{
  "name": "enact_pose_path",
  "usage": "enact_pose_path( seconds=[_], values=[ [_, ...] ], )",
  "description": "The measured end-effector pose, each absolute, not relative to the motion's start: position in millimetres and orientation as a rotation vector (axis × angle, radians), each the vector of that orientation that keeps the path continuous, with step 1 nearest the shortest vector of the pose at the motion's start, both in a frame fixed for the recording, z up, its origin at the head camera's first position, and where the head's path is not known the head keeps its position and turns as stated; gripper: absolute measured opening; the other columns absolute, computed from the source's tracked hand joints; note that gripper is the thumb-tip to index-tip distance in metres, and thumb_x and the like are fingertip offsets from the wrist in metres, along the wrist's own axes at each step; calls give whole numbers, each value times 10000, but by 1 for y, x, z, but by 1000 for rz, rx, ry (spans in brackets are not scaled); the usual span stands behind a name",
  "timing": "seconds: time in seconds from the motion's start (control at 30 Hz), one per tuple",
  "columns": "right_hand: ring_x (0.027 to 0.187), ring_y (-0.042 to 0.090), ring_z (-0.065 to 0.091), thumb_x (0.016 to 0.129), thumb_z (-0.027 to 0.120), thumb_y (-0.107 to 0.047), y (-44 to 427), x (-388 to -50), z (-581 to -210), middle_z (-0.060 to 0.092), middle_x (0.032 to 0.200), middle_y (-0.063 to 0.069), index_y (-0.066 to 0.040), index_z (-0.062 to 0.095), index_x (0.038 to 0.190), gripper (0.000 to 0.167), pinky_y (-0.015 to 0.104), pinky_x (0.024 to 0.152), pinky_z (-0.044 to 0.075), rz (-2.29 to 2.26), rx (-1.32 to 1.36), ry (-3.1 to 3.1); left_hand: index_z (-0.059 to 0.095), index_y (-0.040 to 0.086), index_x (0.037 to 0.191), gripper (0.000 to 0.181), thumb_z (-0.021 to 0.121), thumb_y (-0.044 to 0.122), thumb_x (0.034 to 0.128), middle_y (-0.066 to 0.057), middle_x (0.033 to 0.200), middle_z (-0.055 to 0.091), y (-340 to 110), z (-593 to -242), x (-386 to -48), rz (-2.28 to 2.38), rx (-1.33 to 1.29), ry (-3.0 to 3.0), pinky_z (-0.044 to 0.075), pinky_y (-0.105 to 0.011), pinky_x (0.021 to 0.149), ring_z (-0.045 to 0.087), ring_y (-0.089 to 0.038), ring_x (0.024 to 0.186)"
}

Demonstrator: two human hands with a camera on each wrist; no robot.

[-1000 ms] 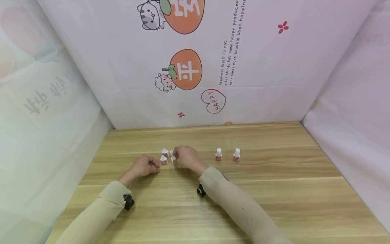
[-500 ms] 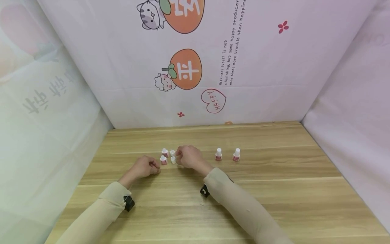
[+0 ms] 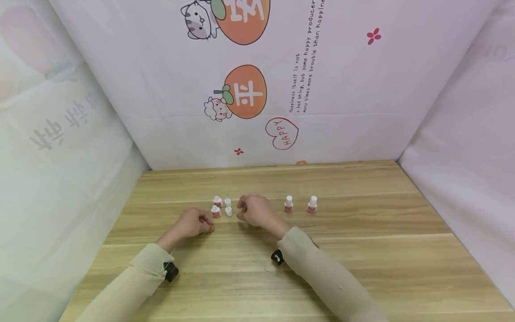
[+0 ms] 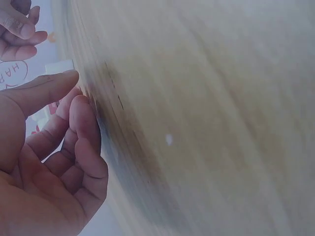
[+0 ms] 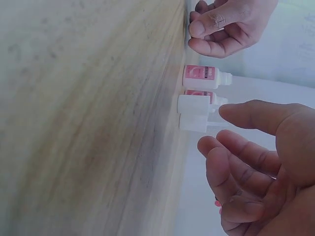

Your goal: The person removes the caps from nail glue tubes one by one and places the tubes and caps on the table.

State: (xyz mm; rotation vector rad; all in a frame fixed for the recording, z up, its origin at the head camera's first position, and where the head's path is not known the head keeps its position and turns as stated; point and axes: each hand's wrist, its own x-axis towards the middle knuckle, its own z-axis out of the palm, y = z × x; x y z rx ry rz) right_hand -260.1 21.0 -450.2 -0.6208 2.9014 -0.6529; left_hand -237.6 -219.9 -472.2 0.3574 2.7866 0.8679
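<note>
Two small white bottles with pink labels stand uncapped on the left of the table, a rear bottle point(image 3: 218, 202) and a front bottle point(image 3: 216, 212). Just right of them sit two white caps, a rear cap point(image 3: 227, 202) and a front cap point(image 3: 228, 211). My right hand point(image 3: 257, 210) is to the right of the caps, apart from them, with fingers loosely bent and nothing held. Left of the front bottle, my left hand point(image 3: 194, 222) rests low over the table. Its thumb and fingers are loosely curled around nothing in the left wrist view.
Two capped bottles stand farther right, a left capped bottle point(image 3: 289, 204) and a right capped bottle point(image 3: 312, 205). A printed white cloth point(image 3: 338, 134) rises behind the wooden table point(image 3: 241, 277), and pale cloth also hangs at both sides.
My right hand has let go of a white cap and drawn back to the right, leaving both caps standing beside the uncapped bottles. My left hand has shifted only slightly.
</note>
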Motion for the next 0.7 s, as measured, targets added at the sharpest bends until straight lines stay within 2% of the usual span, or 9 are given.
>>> enact_pose_path(
  seconds=[0.27, 0.7],
  values=[
    [871, 145, 640, 875, 760, -292, 30, -255, -452, 721, 930, -58, -177, 717, 1035, 201, 342, 791, 514, -681, -631, 2915, 733, 89, 835, 45, 769, 89, 809, 10, 737, 688, -213, -468, -230, 934, 362, 2759, 453, -237, 585, 549, -100, 640],
    [848, 149, 638, 872, 758, -266, 44, -248, -451, 726, 921, -36, -141, 723, 1041, 213, 358, 811, 505, -751, -665, 2909, 730, 111, 825, 49, 776, 100, 814, 35, 738, 669, -196, -466, -225, 889, 416, 2780, 452, -248, 641, 543, -97, 659]
  ],
)
